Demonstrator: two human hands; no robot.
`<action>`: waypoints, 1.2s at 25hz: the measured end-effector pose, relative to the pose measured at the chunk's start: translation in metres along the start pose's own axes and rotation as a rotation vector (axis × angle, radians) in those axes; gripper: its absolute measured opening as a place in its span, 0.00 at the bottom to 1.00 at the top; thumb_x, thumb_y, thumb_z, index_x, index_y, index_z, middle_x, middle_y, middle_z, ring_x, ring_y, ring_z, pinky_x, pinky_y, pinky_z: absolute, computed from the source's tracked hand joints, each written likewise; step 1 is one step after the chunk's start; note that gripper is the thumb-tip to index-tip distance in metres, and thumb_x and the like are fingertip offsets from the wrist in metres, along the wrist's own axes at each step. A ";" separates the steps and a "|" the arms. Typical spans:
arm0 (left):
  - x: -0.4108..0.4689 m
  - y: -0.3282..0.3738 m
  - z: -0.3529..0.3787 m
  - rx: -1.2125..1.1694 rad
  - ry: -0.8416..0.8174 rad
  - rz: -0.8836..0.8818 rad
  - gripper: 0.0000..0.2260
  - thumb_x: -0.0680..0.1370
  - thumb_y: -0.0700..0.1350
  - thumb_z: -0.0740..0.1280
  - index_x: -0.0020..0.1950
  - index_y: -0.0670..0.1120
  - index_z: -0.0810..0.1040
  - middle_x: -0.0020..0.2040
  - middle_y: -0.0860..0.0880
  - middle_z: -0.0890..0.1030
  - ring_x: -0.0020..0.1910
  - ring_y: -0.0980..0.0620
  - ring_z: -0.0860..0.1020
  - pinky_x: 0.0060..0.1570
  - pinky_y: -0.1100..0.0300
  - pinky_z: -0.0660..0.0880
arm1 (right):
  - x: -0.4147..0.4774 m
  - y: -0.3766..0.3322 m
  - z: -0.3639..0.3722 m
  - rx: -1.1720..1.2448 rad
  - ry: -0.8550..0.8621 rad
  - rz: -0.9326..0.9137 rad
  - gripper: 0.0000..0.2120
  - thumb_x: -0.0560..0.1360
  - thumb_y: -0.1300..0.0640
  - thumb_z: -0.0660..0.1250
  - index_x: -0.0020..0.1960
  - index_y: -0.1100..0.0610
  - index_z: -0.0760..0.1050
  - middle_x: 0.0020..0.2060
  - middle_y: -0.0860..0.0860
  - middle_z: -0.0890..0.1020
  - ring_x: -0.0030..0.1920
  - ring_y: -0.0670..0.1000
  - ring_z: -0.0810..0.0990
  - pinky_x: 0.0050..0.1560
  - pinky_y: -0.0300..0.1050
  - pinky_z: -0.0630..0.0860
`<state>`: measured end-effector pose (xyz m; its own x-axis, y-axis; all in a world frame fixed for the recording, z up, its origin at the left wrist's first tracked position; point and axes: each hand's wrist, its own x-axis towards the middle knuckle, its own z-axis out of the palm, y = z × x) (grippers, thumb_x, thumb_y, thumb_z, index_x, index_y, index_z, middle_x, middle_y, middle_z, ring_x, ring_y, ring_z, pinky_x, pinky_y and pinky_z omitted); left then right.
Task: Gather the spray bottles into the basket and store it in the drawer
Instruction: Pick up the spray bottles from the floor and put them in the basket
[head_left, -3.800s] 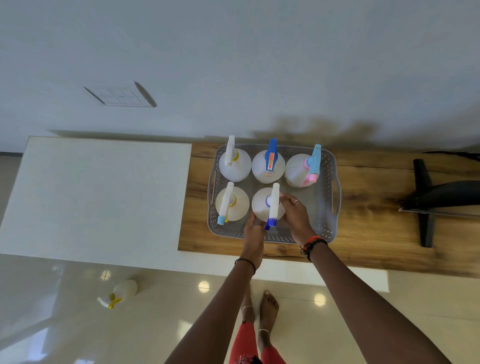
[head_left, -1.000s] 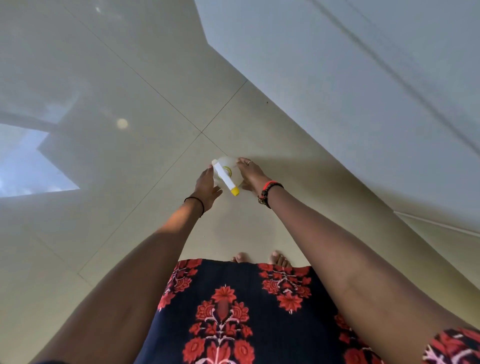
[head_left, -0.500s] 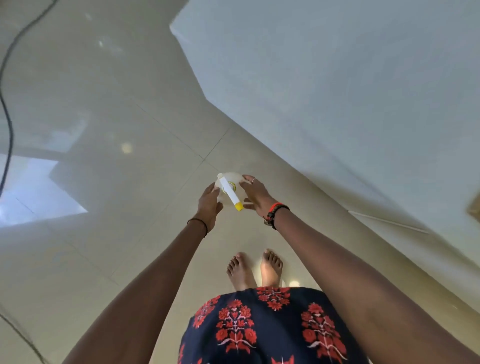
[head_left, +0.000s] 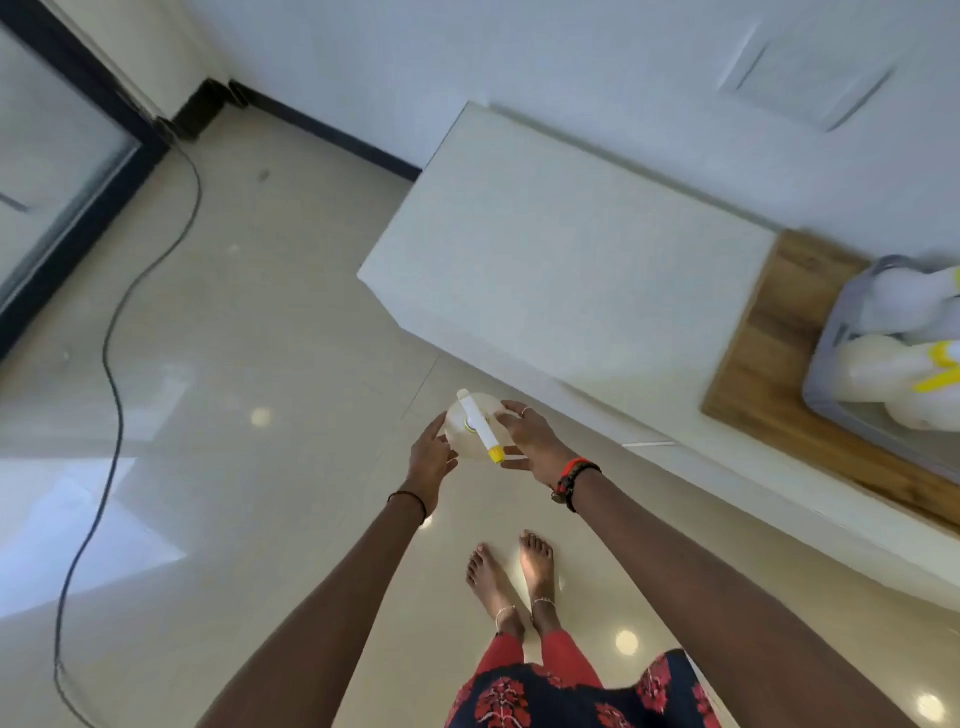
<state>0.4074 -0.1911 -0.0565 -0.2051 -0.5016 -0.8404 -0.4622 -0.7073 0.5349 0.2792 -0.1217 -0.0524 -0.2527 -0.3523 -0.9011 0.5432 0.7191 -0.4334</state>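
Note:
Between both hands I hold a white spray bottle (head_left: 470, 434) with a white-and-yellow trigger head, raised above the floor in front of the white cabinet. My left hand (head_left: 430, 456) presses its left side and my right hand (head_left: 530, 439) its right side. The grey perforated basket (head_left: 831, 358) stands on the wooden top (head_left: 769, 332) at the far right, cut by the frame edge. Inside it, two white spray bottles (head_left: 893, 299) with yellow parts show, blurred.
A white cabinet (head_left: 561, 249) runs from the middle to the right along the wall. A black cable (head_left: 111, 364) trails over the glossy floor on the left. A dark-framed glass door (head_left: 62, 171) is at the far left. My bare feet (head_left: 511, 577) stand below my hands.
I have risen with the yellow-tipped bottle, lifted off the floor. My view has swung up and right, and the cabinet top and the basket have come into sight.

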 end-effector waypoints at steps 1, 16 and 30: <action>-0.013 0.005 0.005 0.025 -0.012 0.016 0.24 0.78 0.32 0.54 0.71 0.50 0.70 0.55 0.45 0.77 0.47 0.49 0.74 0.53 0.58 0.73 | -0.015 -0.003 -0.008 0.021 0.005 -0.006 0.20 0.79 0.50 0.59 0.70 0.49 0.67 0.65 0.55 0.74 0.62 0.59 0.76 0.59 0.53 0.77; -0.132 -0.008 0.184 0.274 -0.224 0.106 0.15 0.82 0.41 0.57 0.67 0.41 0.74 0.60 0.44 0.78 0.56 0.48 0.75 0.58 0.55 0.71 | -0.142 0.059 -0.191 0.477 0.196 -0.048 0.17 0.78 0.50 0.63 0.66 0.49 0.70 0.63 0.53 0.75 0.57 0.58 0.78 0.47 0.50 0.81; -0.228 -0.093 0.461 0.224 -0.324 0.110 0.15 0.80 0.42 0.63 0.65 0.36 0.72 0.60 0.42 0.77 0.56 0.49 0.74 0.58 0.58 0.70 | -0.203 0.146 -0.464 0.699 0.349 -0.090 0.18 0.79 0.51 0.61 0.68 0.50 0.69 0.53 0.51 0.76 0.45 0.53 0.77 0.53 0.53 0.79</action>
<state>0.0995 0.2186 0.0459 -0.5087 -0.3601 -0.7820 -0.5911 -0.5143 0.6214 0.0379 0.3331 0.0631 -0.4933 -0.0996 -0.8641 0.8574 0.1118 -0.5024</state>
